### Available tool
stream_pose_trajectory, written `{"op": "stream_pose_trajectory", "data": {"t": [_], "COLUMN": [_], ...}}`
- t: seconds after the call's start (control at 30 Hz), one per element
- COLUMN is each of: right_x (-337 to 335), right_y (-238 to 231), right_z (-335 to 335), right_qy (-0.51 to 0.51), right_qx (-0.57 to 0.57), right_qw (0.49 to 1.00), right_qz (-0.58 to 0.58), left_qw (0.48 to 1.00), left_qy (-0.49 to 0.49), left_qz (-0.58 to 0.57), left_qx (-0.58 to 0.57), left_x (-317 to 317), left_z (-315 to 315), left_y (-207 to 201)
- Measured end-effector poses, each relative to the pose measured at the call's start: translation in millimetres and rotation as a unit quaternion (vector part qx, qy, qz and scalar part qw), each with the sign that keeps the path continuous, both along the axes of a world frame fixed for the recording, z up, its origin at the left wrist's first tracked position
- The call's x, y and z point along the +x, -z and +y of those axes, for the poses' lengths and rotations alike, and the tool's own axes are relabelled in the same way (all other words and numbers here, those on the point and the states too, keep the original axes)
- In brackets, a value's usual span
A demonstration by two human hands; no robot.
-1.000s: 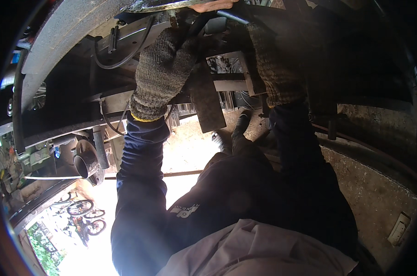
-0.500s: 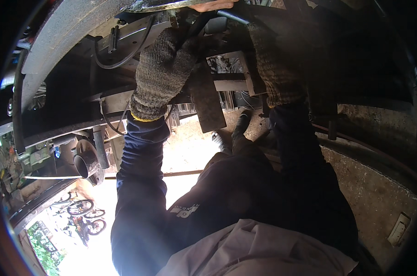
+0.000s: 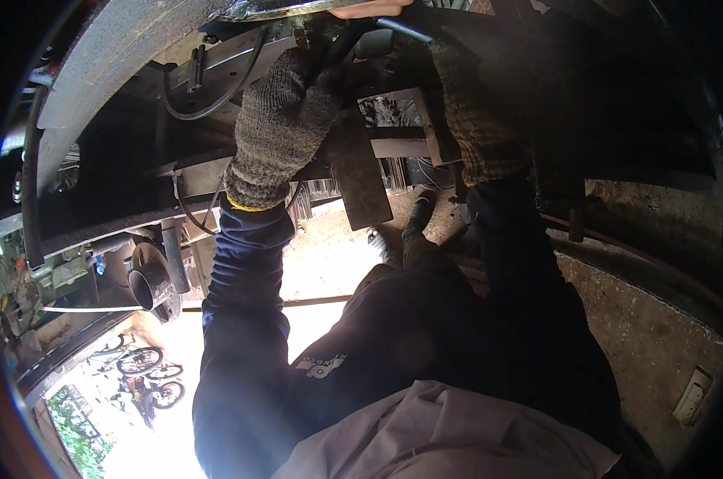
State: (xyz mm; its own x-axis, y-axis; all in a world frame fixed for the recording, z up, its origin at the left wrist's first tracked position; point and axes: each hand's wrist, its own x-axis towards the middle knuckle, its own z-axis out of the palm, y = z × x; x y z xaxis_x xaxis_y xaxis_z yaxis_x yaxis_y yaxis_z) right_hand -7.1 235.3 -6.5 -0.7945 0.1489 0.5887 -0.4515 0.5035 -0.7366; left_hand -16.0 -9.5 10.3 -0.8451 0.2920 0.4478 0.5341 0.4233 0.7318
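Both my hands wear grey knitted work gloves and reach up among dark metal parts. My left hand is bent closed beside a dark bar; its fingertips sink into shadow, so what they hold is hidden. On the other side, my right hand is raised near the end of a shiny metal rod. Its fingers are lost in the dark, and I cannot tell whether they grip the rod. Between the hands hangs a flat rusty metal plate, next to a small square metal frame.
A large curved grey metal part arches at upper left. Below it are a thin looped hose and an open pipe end. A worn wall or panel stands at right. Bicycles stand in bright light at lower left.
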Motion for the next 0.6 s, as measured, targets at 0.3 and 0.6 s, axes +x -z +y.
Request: {"op": "stream_pose_trajectory", "data": {"t": [0.3,0.6], "right_x": [5,-6], "right_y": [-22,7], "right_z": [-13,2], "right_qy": [0.021,-0.031], "right_qx": [-0.069,-0.04], "right_qw": [0.996,0.999], "right_qz": [-0.047,-0.002], "left_qw": [0.999,0.999], "left_qy": [-0.013,-0.013], "left_qz": [-0.005,-0.02], "left_qx": [-0.029,-0.038], "left_x": [5,5], "left_z": [1,-2], "left_y": [-5,-2]}}
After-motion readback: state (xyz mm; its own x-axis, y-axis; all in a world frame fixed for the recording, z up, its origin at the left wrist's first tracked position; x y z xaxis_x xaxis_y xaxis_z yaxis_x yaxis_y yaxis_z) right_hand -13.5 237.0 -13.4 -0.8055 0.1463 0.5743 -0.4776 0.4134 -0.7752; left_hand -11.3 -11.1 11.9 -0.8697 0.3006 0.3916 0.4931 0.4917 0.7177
